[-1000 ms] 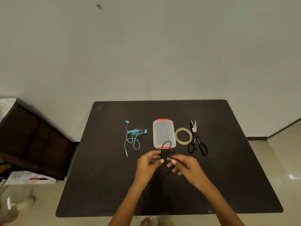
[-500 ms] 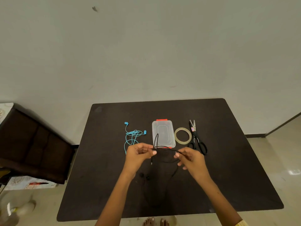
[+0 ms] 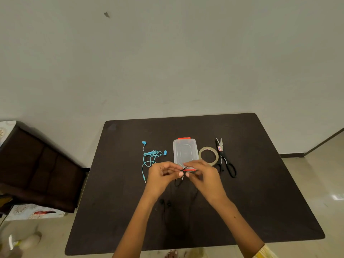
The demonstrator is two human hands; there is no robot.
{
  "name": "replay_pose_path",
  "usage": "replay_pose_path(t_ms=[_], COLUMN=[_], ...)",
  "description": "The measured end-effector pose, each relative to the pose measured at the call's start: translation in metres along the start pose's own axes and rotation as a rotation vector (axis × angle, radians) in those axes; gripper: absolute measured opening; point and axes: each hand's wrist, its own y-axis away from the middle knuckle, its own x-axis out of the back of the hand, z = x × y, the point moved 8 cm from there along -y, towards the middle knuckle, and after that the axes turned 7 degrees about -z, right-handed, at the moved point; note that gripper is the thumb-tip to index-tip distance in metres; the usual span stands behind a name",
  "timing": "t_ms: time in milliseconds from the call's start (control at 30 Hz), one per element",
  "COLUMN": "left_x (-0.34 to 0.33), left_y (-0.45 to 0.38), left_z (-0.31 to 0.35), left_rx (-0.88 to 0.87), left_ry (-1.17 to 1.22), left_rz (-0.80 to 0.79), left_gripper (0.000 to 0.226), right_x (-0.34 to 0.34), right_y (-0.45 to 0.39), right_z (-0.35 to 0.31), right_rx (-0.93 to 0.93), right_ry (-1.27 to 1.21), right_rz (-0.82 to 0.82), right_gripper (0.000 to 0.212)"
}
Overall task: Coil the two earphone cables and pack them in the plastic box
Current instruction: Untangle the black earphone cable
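Nearest the camera, the loose tail of the thin black earphone cable (image 3: 189,207) is being left trailing on the dark matte worktop (image 3: 260,192), its two black earbuds (image 3: 165,202) lying between the forearms; this slack is judged likely to snag or tangle while loops are being formed. Just beyond, the cable is being pinched between the fingers of the left hand (image 3: 162,176) and the right hand (image 3: 202,176), held close together; a loop could be dropped if either pinch is being relaxed. Farther off, the clear rectangular plastic box with red clasps (image 3: 184,151) is being kept closed, with the tangled turquoise earphone cable (image 3: 151,157) lying uncoiled to its left.
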Motion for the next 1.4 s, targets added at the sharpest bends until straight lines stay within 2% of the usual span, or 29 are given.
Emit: replay_pose_path(t_ms=[100, 267, 400, 600, 933, 1033, 1200, 1300, 1400], left_x=[0.002, 0.005, 0.006, 0.026, 0.062, 0.068, 0.054, 0.023, -0.014], left_y=[0.0, 0.003, 0.004, 0.01, 0.017, 0.016, 0.011, 0.007, 0.002], left_z=[0.004, 0.007, 0.009, 0.0, -0.022, -0.031, -0.036, -0.021, -0.007], left_rx=[-0.021, -0.038, -0.055, -0.065, -0.001, 0.031, 0.076, -0.019, -0.079], left_ry=[-0.033, -0.029, -0.018, -0.051, -0.005, -0.109, -0.353, -0.227, -0.147], left_rz=[-0.007, -0.005, 0.022, 0.165, 0.255, 0.222, 0.177, 0.071, -0.055], left_gripper=[0.015, 0.014, 0.013, 0.01, 0.007, 0.011, 0.041, 0.031, 0.038], right_x=[0.003, 0.008, 0.006, 0.024, 0.054, 0.056, 0.048, 0.038, 0.031], right_y=[-0.003, -0.002, -0.006, -0.004, 0.005, 0.005, 0.001, -0.003, -0.006], right_z=[-0.005, -0.016, -0.01, 0.003, 0.028, 0.028, 0.014, 0.006, -0.004], right_rx=[0.025, 0.09, 0.032, -0.1, -0.237, -0.24, -0.209, -0.179, -0.125], right_ry=[0.073, 0.065, 0.051, -0.097, -0.198, -0.206, -0.293, -0.267, -0.253], right_rz=[-0.023, -0.033, -0.081, 0.045, 0.184, 0.207, 0.163, 0.105, 0.062], right_gripper=[0.02, 0.026, 0.017, 0.008, 0.018, 0.019, 0.026, 0.019, 0.017])
